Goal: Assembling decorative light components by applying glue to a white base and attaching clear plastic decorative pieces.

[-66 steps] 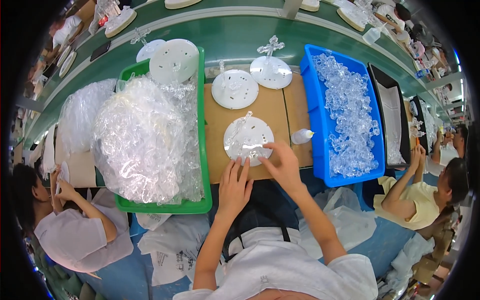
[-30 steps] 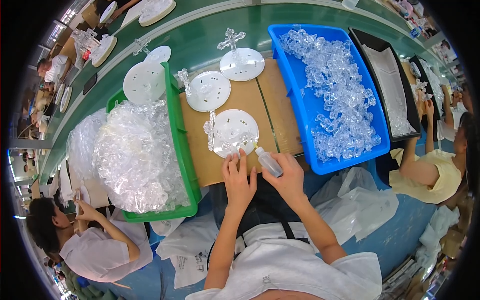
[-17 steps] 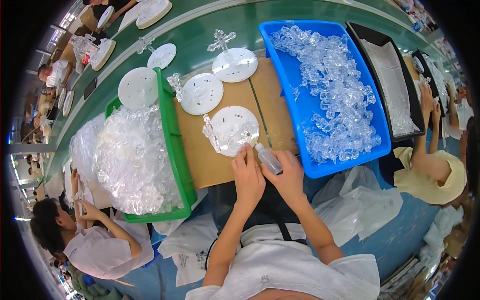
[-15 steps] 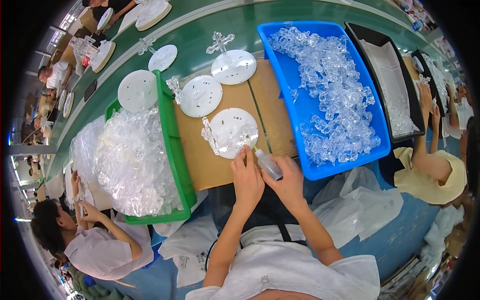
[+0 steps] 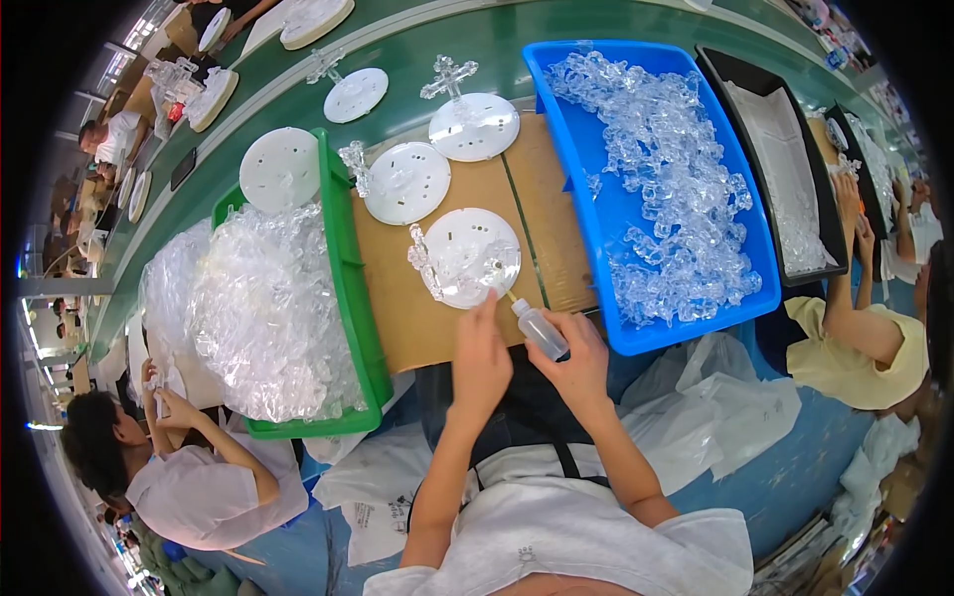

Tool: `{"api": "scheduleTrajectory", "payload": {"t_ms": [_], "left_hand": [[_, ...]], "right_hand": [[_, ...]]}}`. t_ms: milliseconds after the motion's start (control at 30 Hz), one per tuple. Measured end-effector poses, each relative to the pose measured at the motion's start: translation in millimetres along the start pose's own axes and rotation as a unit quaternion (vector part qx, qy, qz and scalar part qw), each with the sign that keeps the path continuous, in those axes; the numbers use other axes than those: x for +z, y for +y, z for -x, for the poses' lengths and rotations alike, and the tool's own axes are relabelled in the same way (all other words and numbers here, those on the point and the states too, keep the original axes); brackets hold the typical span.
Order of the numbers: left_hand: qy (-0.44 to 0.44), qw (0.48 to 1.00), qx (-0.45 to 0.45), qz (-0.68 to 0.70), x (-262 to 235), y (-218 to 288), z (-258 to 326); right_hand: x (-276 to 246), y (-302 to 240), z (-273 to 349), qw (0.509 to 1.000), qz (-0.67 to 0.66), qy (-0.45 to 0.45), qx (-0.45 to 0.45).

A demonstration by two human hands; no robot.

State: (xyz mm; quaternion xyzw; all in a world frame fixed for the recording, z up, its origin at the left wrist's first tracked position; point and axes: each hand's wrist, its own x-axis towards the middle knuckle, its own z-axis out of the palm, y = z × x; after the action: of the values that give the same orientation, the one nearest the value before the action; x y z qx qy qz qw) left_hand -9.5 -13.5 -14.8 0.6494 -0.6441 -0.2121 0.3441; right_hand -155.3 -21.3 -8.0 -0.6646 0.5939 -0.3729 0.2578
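My right hand point(image 5: 576, 365) grips a small clear squeeze bottle point(image 5: 542, 333) with a thin tip. The tip points at the near right edge of a round white disc point(image 5: 462, 243) with small slots and holes. My left hand point(image 5: 484, 360), smeared by motion, is at the disc's near edge, its fingertips close to the rim; its grip is unclear. On the left side of this disc lies a clear ornate plastic piece point(image 5: 425, 260). Behind it, two more white discs point(image 5: 407, 184) point(image 5: 475, 127) each have a clear cross-shaped piece point(image 5: 449, 76) beside or on them.
On my left, a green crate point(image 5: 348, 298) is heaped with clear plastic-wrapped pieces point(image 5: 268, 308). A blue tray point(image 5: 596, 268) of clear parts stands on the right, beside a black tray point(image 5: 830, 258). Cardboard point(image 5: 393, 333) lies under the discs. Co-workers sit on both sides.
My left hand has drawn slightly back and left from the disc's edge and blurs. The bottle stays in my right hand, shifted slightly right and down. The view has shifted a little.
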Motion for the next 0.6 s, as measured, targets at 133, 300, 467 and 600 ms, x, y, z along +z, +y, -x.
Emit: {"api": "scheduleTrajectory", "payload": {"t_ms": [133,300,467,600], "left_hand": [[0.081,0.995,0.011,-0.061,-31,-37,0],[-0.024,0.990,0.057,-0.127,-25,-40,4],[-0.021,0.991,0.056,-0.124,-20,-40,4],[-0.016,0.990,0.050,-0.127,-18,-37,5]], "right_hand": [[-4,-8,2,0.999,-0.032,0.005,0.006],[4,-11,-3,1.000,-0.019,-0.011,-0.010],[6,-17,-5,0.999,0.010,-0.036,-0.015],[6,-16,0,0.999,0.009,-0.048,0.004]]}}
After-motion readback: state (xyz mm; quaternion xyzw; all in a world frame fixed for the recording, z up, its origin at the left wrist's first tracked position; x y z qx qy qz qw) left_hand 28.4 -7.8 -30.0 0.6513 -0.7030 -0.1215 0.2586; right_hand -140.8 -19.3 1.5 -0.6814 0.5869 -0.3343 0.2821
